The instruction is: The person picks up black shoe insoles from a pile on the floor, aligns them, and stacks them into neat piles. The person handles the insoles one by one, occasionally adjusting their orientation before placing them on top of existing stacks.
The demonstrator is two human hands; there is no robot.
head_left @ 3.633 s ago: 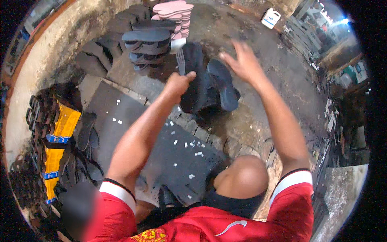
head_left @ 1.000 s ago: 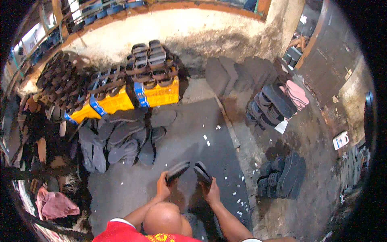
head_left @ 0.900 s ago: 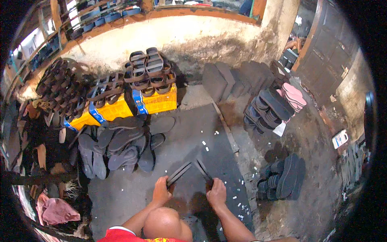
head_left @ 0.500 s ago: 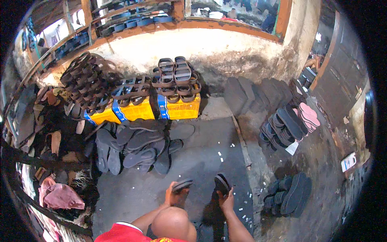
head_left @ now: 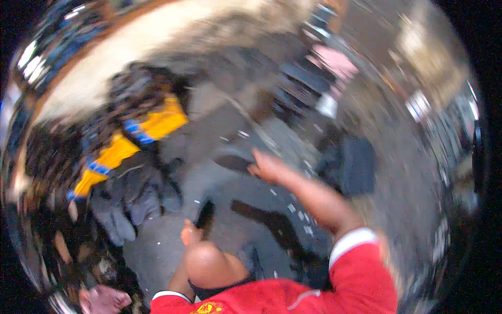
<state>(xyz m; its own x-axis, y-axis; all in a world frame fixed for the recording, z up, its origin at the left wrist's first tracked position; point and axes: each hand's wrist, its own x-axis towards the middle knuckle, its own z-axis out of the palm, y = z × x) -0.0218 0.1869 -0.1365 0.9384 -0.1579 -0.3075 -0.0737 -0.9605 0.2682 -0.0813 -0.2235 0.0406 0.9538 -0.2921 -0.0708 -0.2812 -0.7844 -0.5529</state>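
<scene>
Heavily motion-blurred view down onto a grey, gritty concrete floor [head_left: 172, 246] flecked with small white scraps; right hand [head_left: 267, 166] stretched forward at the end of a bare forearm, grip closed on the edge of a flat, dark rubber sandal sole [head_left: 234, 159] held above the floor, oval and thin in outline; left hand [head_left: 191, 233] low near the bare knee [head_left: 209, 264], fingers wrapped round a second dark sole [head_left: 205, 213], narrow and standing roughly on edge, though blur hides exactly how tight the grip is; red short sleeves with white cuffs at the lower edge; to the left, a heap of grey-black soles [head_left: 130, 196] lying flat and overlapping, matte and soft-edged; behind it, yellow blocks with blue bands [head_left: 133, 138] carrying more dark soles; further right, a black stack of soles [head_left: 350, 165] on the floor, well apart from the right hand; pink soles [head_left: 334, 63] beyond, near a pale rough plastered wall [head_left: 157, 47].
</scene>
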